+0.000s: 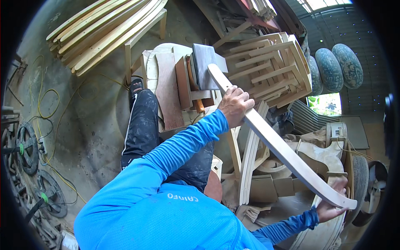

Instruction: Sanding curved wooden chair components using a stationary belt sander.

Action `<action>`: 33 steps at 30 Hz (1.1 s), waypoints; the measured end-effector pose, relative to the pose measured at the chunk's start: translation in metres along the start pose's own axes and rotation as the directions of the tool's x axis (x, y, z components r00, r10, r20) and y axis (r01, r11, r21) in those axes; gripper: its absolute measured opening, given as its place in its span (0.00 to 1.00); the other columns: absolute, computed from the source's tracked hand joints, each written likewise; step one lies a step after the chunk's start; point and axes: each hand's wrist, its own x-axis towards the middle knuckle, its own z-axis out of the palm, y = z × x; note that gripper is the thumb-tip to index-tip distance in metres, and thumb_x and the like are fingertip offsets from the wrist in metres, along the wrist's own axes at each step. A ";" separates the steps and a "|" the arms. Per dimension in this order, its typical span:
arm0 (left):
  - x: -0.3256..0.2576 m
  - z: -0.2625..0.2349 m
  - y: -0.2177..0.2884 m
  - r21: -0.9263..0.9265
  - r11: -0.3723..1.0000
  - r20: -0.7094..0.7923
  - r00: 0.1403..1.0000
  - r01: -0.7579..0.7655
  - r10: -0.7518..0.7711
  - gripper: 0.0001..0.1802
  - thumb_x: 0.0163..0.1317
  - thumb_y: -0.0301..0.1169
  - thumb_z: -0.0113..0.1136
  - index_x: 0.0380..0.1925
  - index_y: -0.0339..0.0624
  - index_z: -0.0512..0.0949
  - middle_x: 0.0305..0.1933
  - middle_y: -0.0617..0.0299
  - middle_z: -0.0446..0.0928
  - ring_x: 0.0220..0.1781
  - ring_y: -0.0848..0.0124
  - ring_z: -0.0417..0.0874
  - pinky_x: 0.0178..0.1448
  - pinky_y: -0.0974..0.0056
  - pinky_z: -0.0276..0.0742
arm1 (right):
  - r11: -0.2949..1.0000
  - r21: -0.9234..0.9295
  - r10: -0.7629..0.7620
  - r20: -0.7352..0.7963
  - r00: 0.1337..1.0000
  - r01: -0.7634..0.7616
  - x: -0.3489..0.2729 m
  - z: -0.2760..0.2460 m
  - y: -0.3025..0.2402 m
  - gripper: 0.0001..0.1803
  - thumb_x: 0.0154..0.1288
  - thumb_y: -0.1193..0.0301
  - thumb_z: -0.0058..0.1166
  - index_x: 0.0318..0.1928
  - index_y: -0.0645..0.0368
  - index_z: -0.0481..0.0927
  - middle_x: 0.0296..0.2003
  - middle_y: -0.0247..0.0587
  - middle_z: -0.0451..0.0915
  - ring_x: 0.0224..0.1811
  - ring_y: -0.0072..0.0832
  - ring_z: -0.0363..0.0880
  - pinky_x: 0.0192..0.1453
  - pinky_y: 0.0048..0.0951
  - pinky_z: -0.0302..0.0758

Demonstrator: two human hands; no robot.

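A long, curved, pale wooden slat [283, 150] runs slantwise from the middle to the lower right, with small holes near its ends. My left hand [236, 106] is closed round it near its far end. My right hand [331, 201] grips the near end, its fingers partly hidden behind the wood. The slat's far tip overlaps the edge of a grey flat-faced block [203, 66] on a low work stand; whether they touch, I cannot tell. Beside the block stand thin brown boards [169, 91] and a tool with an orange handle [200, 106].
Curved slats [108, 31] lie stacked on a wooden frame at the upper left. Wooden frames [271, 68] are piled beyond the stand. More slats [252, 162] lean below my held piece. Yellow cable [52, 104] loops over the floor. A fan [375, 187] stands far right.
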 end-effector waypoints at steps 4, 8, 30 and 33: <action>0.004 0.009 -0.020 0.036 0.995 0.017 0.995 -0.097 0.097 0.25 0.36 0.35 0.80 0.37 0.50 0.79 0.41 0.57 0.77 0.53 0.54 0.78 0.65 0.43 0.71 | 0.990 -0.128 -0.097 -0.253 0.962 0.066 0.010 -0.087 -0.028 0.12 0.75 0.65 0.55 0.42 0.59 0.68 0.35 0.34 0.70 0.42 0.24 0.71 0.57 0.30 0.70; 0.019 0.000 -0.069 0.018 0.994 0.127 0.987 -0.105 0.102 0.24 0.38 0.29 0.77 0.39 0.48 0.80 0.43 0.56 0.78 0.56 0.51 0.77 0.64 0.48 0.71 | 0.992 -0.009 -0.122 -0.268 0.956 0.124 -0.009 -0.018 0.031 0.21 0.81 0.66 0.49 0.27 0.49 0.60 0.25 0.26 0.59 0.30 0.20 0.61 0.41 0.25 0.63; 0.044 0.003 -0.127 0.144 0.984 0.389 0.920 -0.109 0.045 0.27 0.77 0.51 0.44 0.36 0.43 0.85 0.39 0.54 0.81 0.51 0.56 0.77 0.68 0.48 0.59 | 0.986 0.053 -0.132 -0.351 0.927 0.160 -0.092 -0.001 0.121 0.17 0.66 0.71 0.61 0.31 0.47 0.63 0.28 0.27 0.60 0.33 0.21 0.63 0.50 0.28 0.67; 0.081 -0.008 -0.203 0.374 0.927 0.562 0.798 -0.010 -0.218 0.35 0.77 0.60 0.36 0.52 0.44 0.83 0.56 0.48 0.79 0.68 0.53 0.72 0.77 0.44 0.52 | 0.988 0.054 -0.127 -0.275 0.953 0.147 -0.077 0.035 0.206 0.12 0.65 0.69 0.62 0.35 0.49 0.68 0.31 0.29 0.67 0.38 0.24 0.70 0.59 0.35 0.71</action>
